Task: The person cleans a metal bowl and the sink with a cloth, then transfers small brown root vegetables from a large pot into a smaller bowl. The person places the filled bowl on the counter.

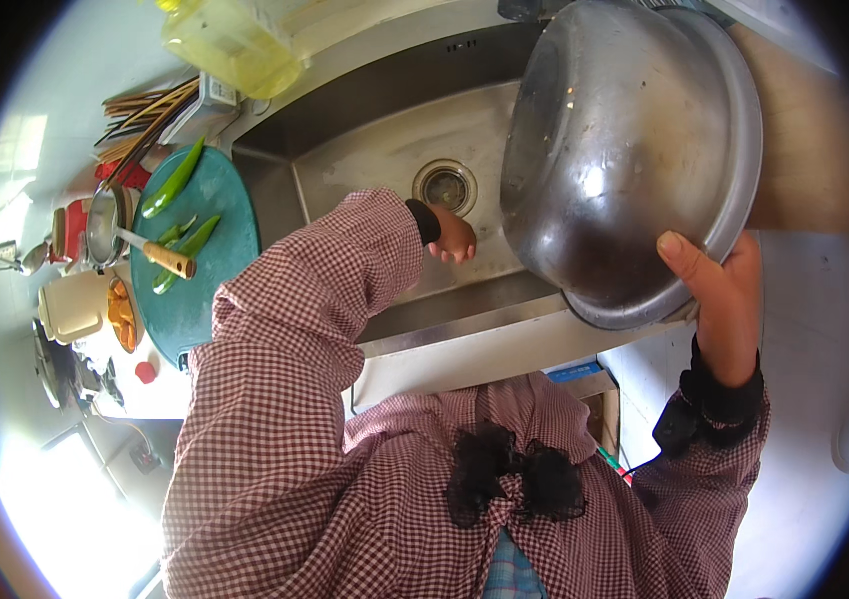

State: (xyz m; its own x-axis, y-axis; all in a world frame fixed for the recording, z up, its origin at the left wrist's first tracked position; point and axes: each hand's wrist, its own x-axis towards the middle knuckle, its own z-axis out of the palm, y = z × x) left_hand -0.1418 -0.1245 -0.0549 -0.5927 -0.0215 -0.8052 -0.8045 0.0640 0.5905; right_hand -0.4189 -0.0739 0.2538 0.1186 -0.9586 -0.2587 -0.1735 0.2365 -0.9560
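Note:
A large metal basin (614, 170) is tipped on its side at the sink's right end, its base facing left and its mouth turned to the right. My right hand (719, 285) grips its near rim, thumb pressed on the outer wall. Over the steel sink (364, 140), my left hand (452, 236) hangs near the round drain (446, 188), apart from the basin. Its fingers are curled in, and whatever they may hold is hidden. Checked sleeves with black cuffs cover both arms.
Left of the sink, a green cutting board (235, 215) bears several green peppers (175, 180) and a wooden-handled knife (175, 262). Behind it lie chopsticks (150, 115) and a yellow-tinted bottle (230, 45). A strainer (105, 225) and a pale container (70, 304) stand farther left.

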